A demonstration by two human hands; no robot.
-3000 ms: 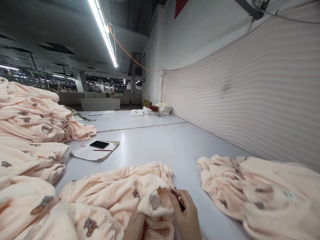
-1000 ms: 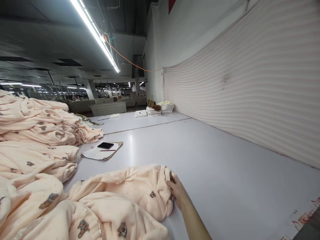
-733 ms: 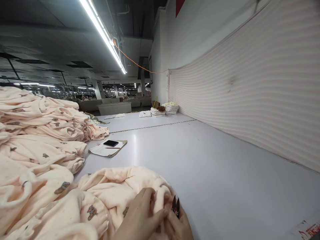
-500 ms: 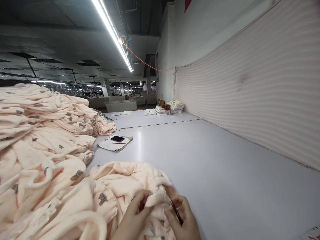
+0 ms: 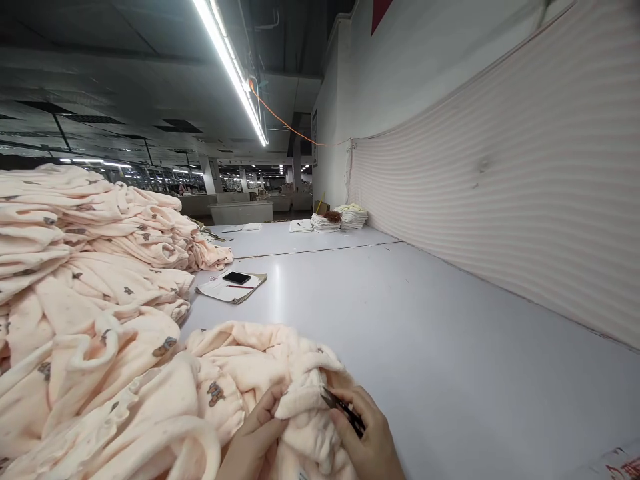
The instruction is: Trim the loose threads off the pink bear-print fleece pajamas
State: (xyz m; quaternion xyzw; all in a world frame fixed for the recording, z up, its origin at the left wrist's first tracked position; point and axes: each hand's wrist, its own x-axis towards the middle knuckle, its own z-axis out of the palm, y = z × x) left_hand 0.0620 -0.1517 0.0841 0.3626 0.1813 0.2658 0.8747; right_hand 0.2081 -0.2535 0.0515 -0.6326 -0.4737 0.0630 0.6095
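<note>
A pale pink fleece garment [image 5: 310, 443] lies bunched at the table's near edge. My left hand [image 5: 257, 430] is closed, pinching a folded band of this garment between thumb and fingers. Small black thread snips [image 5: 345, 411] are in my right hand [image 5: 370, 433], its fingers wrapped round them. Their pointed tips are at the edge of the folded band, close to a seam. Whether the blades touch the cloth I cannot tell.
A tall heap of pink printed fleece [image 5: 100, 253] fills the left side. On the pale table [image 5: 450, 347] lie papers [image 5: 215, 288] with a phone [image 5: 237, 277] and a red pen [image 5: 241, 287]. Folded stacks [image 5: 353, 217] stand at the far end. Striped cloth [image 5: 500, 180] hangs along the right wall.
The folded band and my left hand have shifted slightly left. My right hand has turned, so the snips' blades now show and point at the band's edge.
</note>
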